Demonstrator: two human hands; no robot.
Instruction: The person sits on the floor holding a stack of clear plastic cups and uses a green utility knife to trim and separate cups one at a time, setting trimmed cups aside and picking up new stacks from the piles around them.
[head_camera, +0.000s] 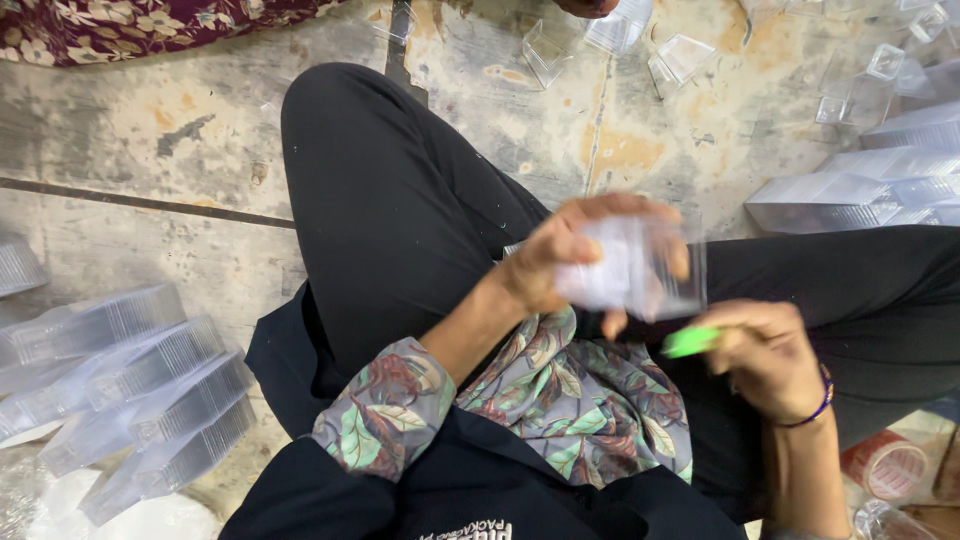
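— Head view, centre frame: what do the fingers hold?
— Left hand (560, 255) curls its fingers around a clear plastic box (640, 268), blurred. Right hand (765, 355), just below and right of the box, pinches a small green piece (690, 342) between closed fingertips, near the box's lower edge

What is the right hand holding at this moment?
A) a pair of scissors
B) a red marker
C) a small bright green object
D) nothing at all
C: the right hand pinches a small green object at its fingertips, just below the clear plastic box that the left hand holds up; the picture is too blurred to tell what the green object is.
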